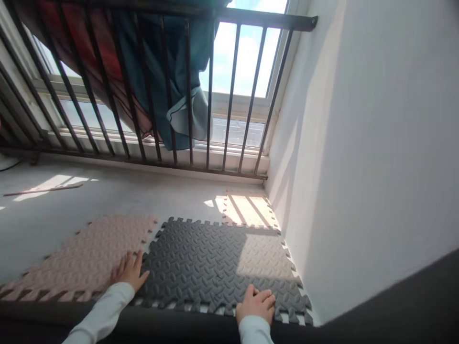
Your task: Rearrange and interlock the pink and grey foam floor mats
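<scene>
A dark grey foam mat (215,263) with jigsaw edges lies on the pale surface beside the white wall. To its left is a pink foam mat (96,248), with a narrow gap between the two near the top. My left hand (129,271) rests with fingers spread on the pink mat's right part, its thumb reaching the grey mat's left edge. On the grey mat's near edge, toward the right, lies my right hand (256,303), palm down with fingers slightly bent and apart. Beyond the grey mat a smaller pink piece (247,208) lies in the sunlight.
Dark metal railings (210,95) stand across the back, before a window with a blue and red cloth (154,81) hanging. The white wall (376,143) bounds the right side. A thin pink strip (43,190) lies at the far left.
</scene>
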A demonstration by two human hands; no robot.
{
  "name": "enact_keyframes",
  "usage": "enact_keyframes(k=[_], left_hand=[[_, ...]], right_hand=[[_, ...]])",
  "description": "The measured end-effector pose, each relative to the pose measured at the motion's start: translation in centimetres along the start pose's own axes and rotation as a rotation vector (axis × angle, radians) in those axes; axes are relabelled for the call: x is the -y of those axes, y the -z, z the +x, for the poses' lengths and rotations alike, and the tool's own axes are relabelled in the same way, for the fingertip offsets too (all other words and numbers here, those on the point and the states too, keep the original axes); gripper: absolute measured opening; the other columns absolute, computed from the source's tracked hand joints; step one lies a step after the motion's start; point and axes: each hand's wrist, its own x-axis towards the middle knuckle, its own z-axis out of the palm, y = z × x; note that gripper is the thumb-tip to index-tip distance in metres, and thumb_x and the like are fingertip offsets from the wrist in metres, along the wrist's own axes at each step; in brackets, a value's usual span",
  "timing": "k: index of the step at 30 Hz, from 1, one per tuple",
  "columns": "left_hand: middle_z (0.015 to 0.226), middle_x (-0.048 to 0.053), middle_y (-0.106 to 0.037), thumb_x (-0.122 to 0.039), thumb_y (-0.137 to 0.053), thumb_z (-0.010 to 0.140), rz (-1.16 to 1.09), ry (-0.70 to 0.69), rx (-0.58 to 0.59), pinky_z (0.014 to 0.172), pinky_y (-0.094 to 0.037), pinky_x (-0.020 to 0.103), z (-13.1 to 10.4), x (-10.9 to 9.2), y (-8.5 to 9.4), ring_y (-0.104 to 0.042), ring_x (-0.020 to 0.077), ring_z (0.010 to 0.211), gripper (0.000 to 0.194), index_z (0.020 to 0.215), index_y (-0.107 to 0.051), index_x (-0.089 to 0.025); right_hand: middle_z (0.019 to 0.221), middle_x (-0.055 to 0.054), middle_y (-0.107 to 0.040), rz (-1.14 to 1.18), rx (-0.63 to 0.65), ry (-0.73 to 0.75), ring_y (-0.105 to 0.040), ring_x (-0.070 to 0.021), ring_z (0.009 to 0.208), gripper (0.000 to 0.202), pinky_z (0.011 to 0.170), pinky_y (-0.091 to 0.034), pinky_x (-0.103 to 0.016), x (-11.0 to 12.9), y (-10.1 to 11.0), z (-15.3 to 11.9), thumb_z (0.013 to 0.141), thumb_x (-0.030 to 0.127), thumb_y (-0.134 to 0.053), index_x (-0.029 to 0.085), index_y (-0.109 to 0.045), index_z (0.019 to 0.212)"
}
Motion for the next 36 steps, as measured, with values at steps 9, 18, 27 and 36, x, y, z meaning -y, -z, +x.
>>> enact_keyframes(k=[9,18,27,36], left_hand=[[0.134,0.013,-0.040,-0.033,-0.039,0.077,0.021,-0.045,-0.016,0.101,-0.026,0.032,-1.9,9.0,-3.2,-0.035,0.0245,0.123,0.053,0.125,-0.043,-0.013],[0.119,0.004,-0.056,-0.029,-0.035,0.076,0.078,-0.108,-0.131,0.094,-0.031,0.040,-1.5,8.4,-3.7,-0.045,0.0259,0.113,0.041,0.113,-0.054,-0.027],[0.114,0.017,-0.054,-0.029,-0.040,0.077,-0.013,-0.156,-0.242,0.092,-0.033,0.036,-1.6,8.5,-4.0,-0.047,0.0284,0.107,0.042,0.111,-0.056,-0.012],[0.115,0.018,-0.053,-0.028,-0.039,0.077,-0.016,-0.147,-0.249,0.092,-0.033,0.036,-1.3,8.4,-4.4,-0.048,0.0283,0.106,0.043,0.112,-0.056,-0.011]], right_hand=[[0.103,-0.026,-0.054,0.004,-0.015,-0.005,-0.052,-0.0319,0.092,0.033,0.069,-0.030,-0.034,0.0,-0.5,-0.1,0.071,0.022,-0.051,0.010,-0.058,0.101],[0.103,-0.016,-0.052,0.216,0.125,-0.092,-0.048,-0.0288,0.100,0.026,0.075,-0.034,-0.040,-1.6,1.7,-1.6,0.076,0.023,-0.046,0.018,-0.058,0.098],[0.113,-0.017,-0.052,0.223,0.391,-0.003,-0.047,-0.0271,0.108,0.040,0.084,-0.036,-0.041,-2.7,4.8,-0.6,0.074,0.036,-0.053,0.017,-0.051,0.109],[0.104,-0.013,-0.060,0.245,0.377,0.098,-0.054,-0.0226,0.101,0.032,0.082,-0.040,-0.036,-1.3,4.2,-0.4,0.075,0.017,-0.050,0.017,-0.052,0.107]])
